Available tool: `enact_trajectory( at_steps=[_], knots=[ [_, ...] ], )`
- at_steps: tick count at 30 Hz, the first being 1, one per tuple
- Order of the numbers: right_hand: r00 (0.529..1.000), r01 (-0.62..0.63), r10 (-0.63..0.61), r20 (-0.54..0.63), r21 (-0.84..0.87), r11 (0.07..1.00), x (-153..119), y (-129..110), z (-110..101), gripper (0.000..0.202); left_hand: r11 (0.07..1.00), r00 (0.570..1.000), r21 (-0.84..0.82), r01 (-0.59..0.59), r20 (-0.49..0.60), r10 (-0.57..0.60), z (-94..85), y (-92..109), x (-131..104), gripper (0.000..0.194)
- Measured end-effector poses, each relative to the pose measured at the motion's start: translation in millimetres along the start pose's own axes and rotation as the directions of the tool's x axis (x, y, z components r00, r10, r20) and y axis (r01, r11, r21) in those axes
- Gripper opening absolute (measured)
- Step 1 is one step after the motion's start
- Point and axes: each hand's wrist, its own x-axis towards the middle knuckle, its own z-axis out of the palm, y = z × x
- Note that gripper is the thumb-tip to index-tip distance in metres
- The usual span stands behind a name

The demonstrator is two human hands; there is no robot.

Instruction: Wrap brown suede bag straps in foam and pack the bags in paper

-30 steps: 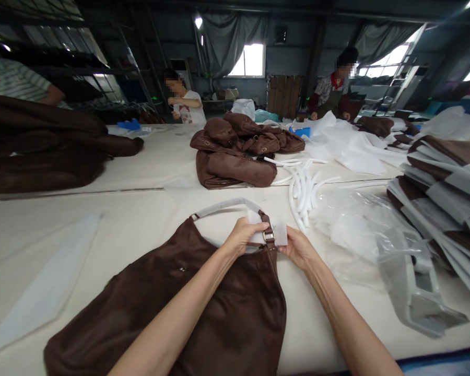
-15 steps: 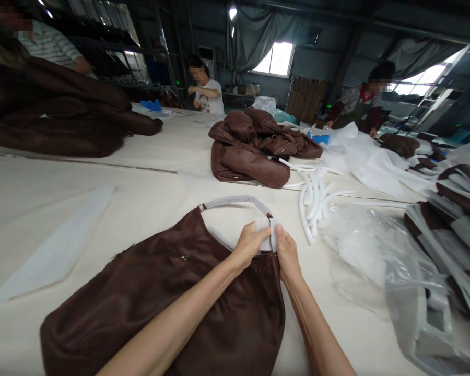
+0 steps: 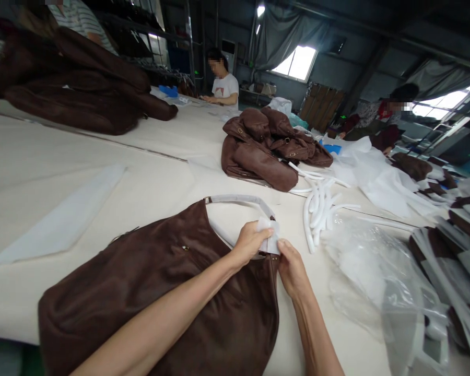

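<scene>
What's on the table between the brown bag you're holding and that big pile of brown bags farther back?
In the head view, between the brown bag and the pile of brown bags, only bare cream table shows.

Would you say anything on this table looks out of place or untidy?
Nothing looks damaged or spilled. The white foam tubes lie scattered loosely beside the heap of brown bags, and crumpled clear plastic sprawls nearby.

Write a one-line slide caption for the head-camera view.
Both hands, left hand and right hand, pinch white wrapping around a brown bag strap end.
</scene>
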Motion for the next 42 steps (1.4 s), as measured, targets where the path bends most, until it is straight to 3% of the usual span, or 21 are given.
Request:
enact_trajectory(
  at_steps=[4,8,11,14,17,23,32,37,42],
  knots=[
    [0.995,-0.003,0.0,-0.098,-0.026,1.0,-1.7,7.1,-1.3,0.035,1.0,0.999,-0.005,0.028,-0.031,-0.028,-3.5,1.8,-1.8,0.03],
    [0.995,-0.012,0.011,-0.103,-0.008,1.0,-3.2,15.0,2.5,0.038,0.972,0.977,-0.122,0.201,0.095,-0.19,-14.8,8.1,-5.6,0.055],
    [0.996,-0.015,0.013,-0.085,-0.025,1.0,-4.8,18.1,2.7,0.038,0.915,0.951,-0.267,0.304,0.134,-0.278,-17.7,6.1,-6.7,0.044],
    [0.997,0.002,-0.005,-0.08,-0.035,0.999,-4.5,21.1,1.8,0.037,0.922,0.97,-0.303,0.24,0.095,-0.222,-9.5,-0.1,-9.5,0.03],
    [0.998,-0.003,0.003,-0.063,0.001,1.0,-3.2,23.9,1.4,0.033,0.921,0.977,-0.325,0.215,0.09,-0.196,1.5,-3.5,-16.0,0.029],
    [0.998,0.051,-0.051,-0.027,-0.004,0.999,-1.9,21.3,2.7,0.023,0.899,0.974,-0.378,0.221,0.122,-0.188,8.7,-2.1,-26.1,0.047],
    [0.997,0.061,-0.064,-0.05,-0.051,0.997,-3.2,23.5,8.7,0.029,0.87,0.977,-0.444,0.213,0.123,-0.176,9.6,-10.1,-26.0,0.062],
    [0.989,0.11,-0.135,-0.065,-0.294,0.949,3.2,24.2,5.9,0.024,0.885,0.98,-0.421,0.198,0.116,-0.165,8.6,-15.4,-25.6,0.062],
    [0.974,0.143,-0.214,-0.073,-0.533,0.834,2.5,21.3,8.7,0.015,0.932,0.996,-0.357,0.064,0.074,-0.04,10.3,-19.3,-27.8,0.051]
  ],
)
